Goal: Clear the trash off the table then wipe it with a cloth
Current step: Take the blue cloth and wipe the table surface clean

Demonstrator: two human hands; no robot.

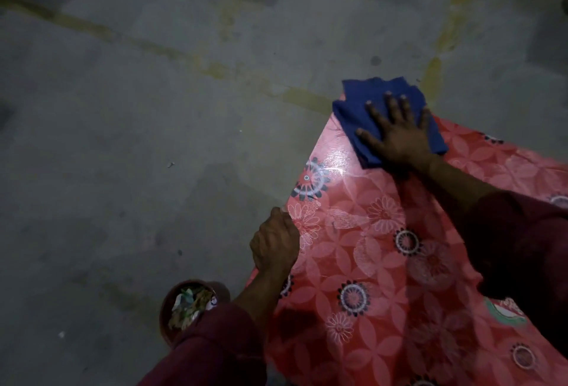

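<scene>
A table (362, 262) with a glossy pink flowered cover fills the lower right. At its far corner lies a folded blue cloth (365, 99), part of it hanging over the edge. My right hand (396, 133) presses flat on the cloth with fingers spread. My left hand (275, 242) grips the table's left edge, fingers curled round it. A brown bin (167, 302) on the floor beside the table's near left corner holds crumpled paper and wrappers (192, 305).
Grey concrete floor (153, 109) with faded yellow painted lines surrounds the table on the left and far sides. A few small scraps lie on the floor. My dark red sleeves cover part of the bin and the table's right side.
</scene>
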